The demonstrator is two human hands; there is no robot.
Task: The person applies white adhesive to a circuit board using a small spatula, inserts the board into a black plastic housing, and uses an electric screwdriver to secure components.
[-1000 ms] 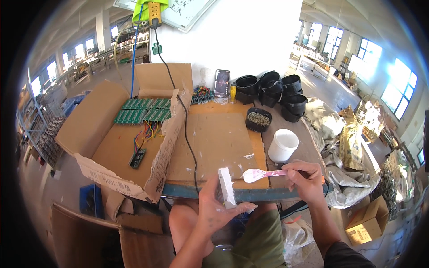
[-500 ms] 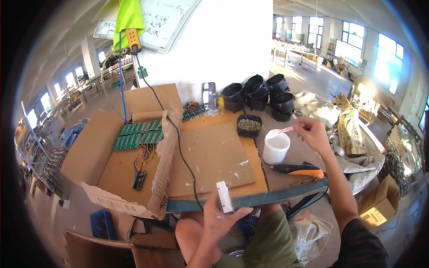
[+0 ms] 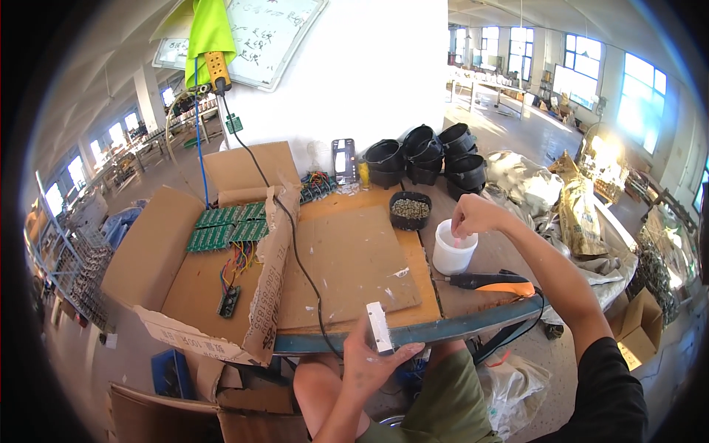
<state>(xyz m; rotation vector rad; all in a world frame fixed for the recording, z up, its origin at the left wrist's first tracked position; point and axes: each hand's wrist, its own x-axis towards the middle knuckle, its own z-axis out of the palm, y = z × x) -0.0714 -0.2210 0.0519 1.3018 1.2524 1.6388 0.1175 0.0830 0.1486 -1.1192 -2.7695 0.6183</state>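
My left hand (image 3: 367, 369) is closed round a narrow white rectangular piece (image 3: 380, 328) with a rough edge, held upright just in front of the table's near edge. Its exact kind does not show. My right hand (image 3: 480, 215) pinches a pink spatula (image 3: 457, 242) over the white tub (image 3: 452, 260); the spatula's lower end is inside the tub, and what the tub holds is hidden. Beside the tub lies a black and orange electric screwdriver (image 3: 493, 283). A black bowl of small metal parts (image 3: 410, 210) stands behind it to the left.
A flat cardboard sheet (image 3: 354, 258) covers the table's middle. At the left, an open cardboard box (image 3: 188, 284) holds green circuit boards (image 3: 227, 227) with coloured wires. A black cable (image 3: 298, 244) crosses the box and sheet. Several black cups (image 3: 425, 153) and a phone (image 3: 344, 159) stand at the back.
My right hand has moved left and down, bringing the spatula's end from above the tub's rim into the tub. My left hand with the white piece has shifted slightly right.
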